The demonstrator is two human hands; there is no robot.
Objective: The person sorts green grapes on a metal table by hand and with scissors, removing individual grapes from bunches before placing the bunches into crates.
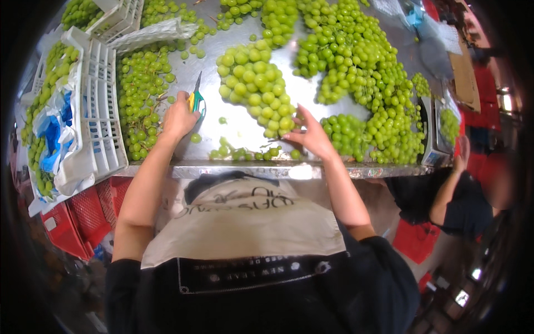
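My left hand (179,118) is closed around a small pair of scissors (197,102) with green and yellow handles, its pointed blades aimed away from me over the metal tabletop (206,150). In the middle lies a large bunch of green grapes (256,83), its near tip next to my right hand (311,133). The fingers of that hand are spread at the near right side of the bunch; whether they touch it I cannot tell. Loose grapes (239,153) and stem bits lie between my hands near the table's front edge.
More grape bunches (361,72) are heaped on the right. Loose grapes (142,94) cover the left, beside a white plastic crate (100,111) holding grapes and blue-and-white plastic. Red crates (83,220) stand below. A scale-like box (436,133) sits far right, near another person's hand (463,153).
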